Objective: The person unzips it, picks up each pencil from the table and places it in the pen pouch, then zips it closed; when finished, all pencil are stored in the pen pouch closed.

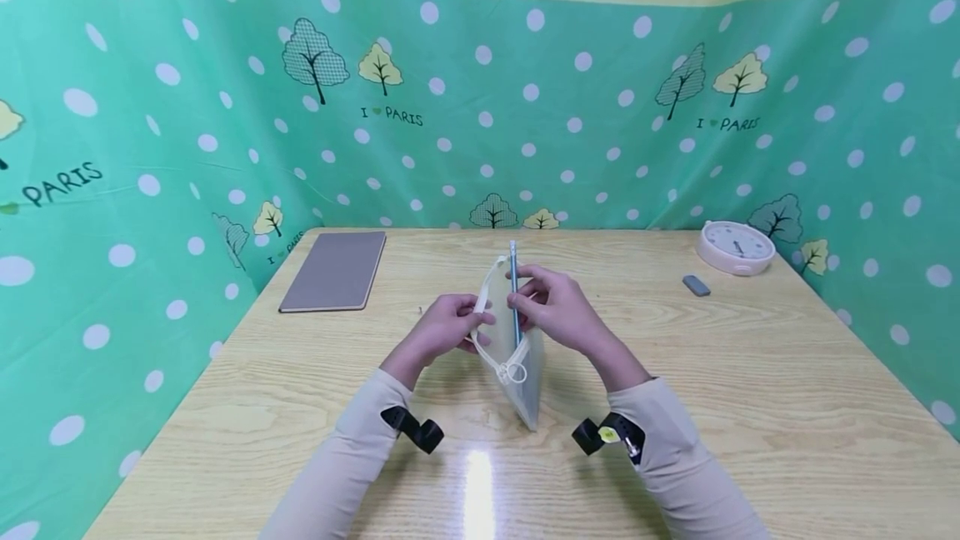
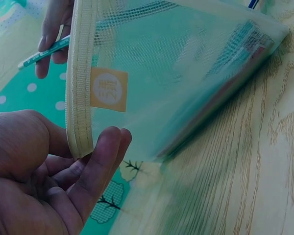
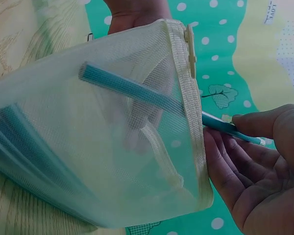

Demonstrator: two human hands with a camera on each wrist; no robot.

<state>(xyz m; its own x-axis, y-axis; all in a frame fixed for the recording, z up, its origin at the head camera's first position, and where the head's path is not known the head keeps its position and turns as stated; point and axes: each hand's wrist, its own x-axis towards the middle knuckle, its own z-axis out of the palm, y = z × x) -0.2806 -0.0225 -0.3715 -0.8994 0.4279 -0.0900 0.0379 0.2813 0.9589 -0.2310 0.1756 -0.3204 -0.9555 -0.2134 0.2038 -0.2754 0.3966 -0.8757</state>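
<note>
A see-through mesh zipper pouch (image 1: pixel 529 377) stands on the table with its mouth unzipped and a ring pull hanging at the near end. At the mouth's left edge, my left hand (image 1: pixel 447 325) pinches the zipper band between thumb and fingers. My right hand (image 1: pixel 558 307) grips a blue pencil (image 1: pixel 514 282) by its upper part. In the right wrist view the pencil's lower end (image 3: pixel 120 87) shows through the mesh, inside the pouch. Several long, slim items (image 2: pixel 225 78) lie along the pouch's bottom, blurred by the mesh. An orange label (image 2: pixel 109 89) marks the pouch's side.
A grey-brown notebook (image 1: pixel 334 271) lies at the table's back left. Toward the back right are a small grey block (image 1: pixel 696 285) and a round white clock (image 1: pixel 737 247). A green dotted curtain (image 1: pixel 480 123) hangs behind and along both sides of the wooden table (image 1: pixel 750 407).
</note>
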